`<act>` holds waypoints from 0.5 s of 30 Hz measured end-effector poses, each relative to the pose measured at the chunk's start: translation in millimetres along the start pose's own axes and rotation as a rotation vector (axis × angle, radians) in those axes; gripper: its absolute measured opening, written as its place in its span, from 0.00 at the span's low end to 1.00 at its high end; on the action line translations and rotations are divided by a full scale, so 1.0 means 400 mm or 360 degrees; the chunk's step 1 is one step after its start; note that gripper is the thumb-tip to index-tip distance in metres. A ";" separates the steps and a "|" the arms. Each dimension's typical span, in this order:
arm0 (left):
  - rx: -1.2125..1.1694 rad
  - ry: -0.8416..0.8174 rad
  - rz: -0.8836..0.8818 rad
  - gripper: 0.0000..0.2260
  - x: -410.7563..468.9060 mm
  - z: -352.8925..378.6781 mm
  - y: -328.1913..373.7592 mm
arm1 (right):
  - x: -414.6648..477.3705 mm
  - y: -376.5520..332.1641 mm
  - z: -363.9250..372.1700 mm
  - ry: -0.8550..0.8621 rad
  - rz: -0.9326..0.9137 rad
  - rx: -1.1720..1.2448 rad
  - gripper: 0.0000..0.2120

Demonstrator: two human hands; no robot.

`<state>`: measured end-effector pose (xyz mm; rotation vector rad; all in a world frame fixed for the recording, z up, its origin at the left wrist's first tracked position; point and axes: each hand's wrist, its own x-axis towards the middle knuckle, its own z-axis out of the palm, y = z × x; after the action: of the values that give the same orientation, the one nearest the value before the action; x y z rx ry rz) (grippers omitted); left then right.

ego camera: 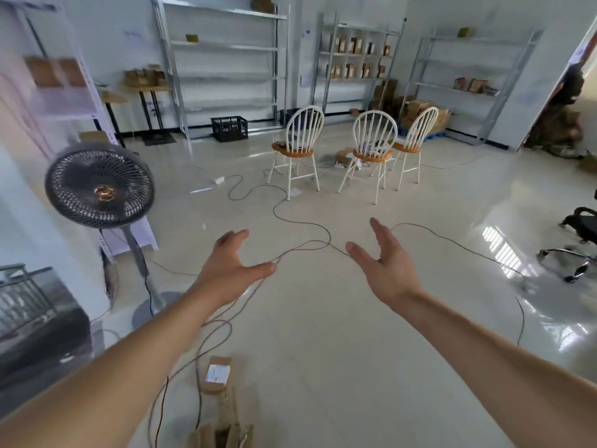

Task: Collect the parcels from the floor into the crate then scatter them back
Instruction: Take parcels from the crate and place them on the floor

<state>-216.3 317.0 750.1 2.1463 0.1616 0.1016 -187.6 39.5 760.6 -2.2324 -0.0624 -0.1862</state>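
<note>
Both my arms reach forward over the pale floor. My left hand and my right hand are spread with straight fingers and hold nothing, palms facing each other. A small brown parcel with a white label lies on the floor below my left forearm. More brown parcels lie at the bottom edge, partly cut off. A black crate stands far back on the floor by the metal shelves.
A standing fan is at the left. Thin cables snake across the floor. Three white chairs stand mid-room. An office chair base sits at the right. Shelves with boxes line the back wall.
</note>
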 end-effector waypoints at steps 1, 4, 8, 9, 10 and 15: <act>-0.0014 0.0031 -0.0029 0.40 0.005 -0.021 -0.017 | 0.019 -0.012 0.027 -0.0032 -0.0026 -0.0005 0.39; -0.0017 0.0116 -0.0125 0.38 0.019 -0.078 -0.074 | 0.073 -0.044 0.112 -0.0133 -0.0097 -0.0011 0.39; -0.0038 0.0238 -0.0291 0.38 0.037 -0.141 -0.134 | 0.151 -0.074 0.219 -0.0297 -0.0192 -0.0023 0.38; -0.0034 0.0268 -0.0340 0.39 0.043 -0.155 -0.147 | 0.173 -0.079 0.246 -0.0336 -0.0215 -0.0010 0.38; -0.0014 0.0298 -0.0378 0.39 0.049 -0.168 -0.157 | 0.195 -0.084 0.272 -0.0379 -0.0232 0.0010 0.39; 0.0051 0.0457 -0.0580 0.36 0.086 -0.204 -0.190 | 0.316 -0.102 0.393 -0.0597 -0.0298 0.0105 0.39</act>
<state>-199.1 431.0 731.7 2.0903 0.7201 0.1947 -49.6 185.6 716.2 -2.1678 -0.4749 0.1346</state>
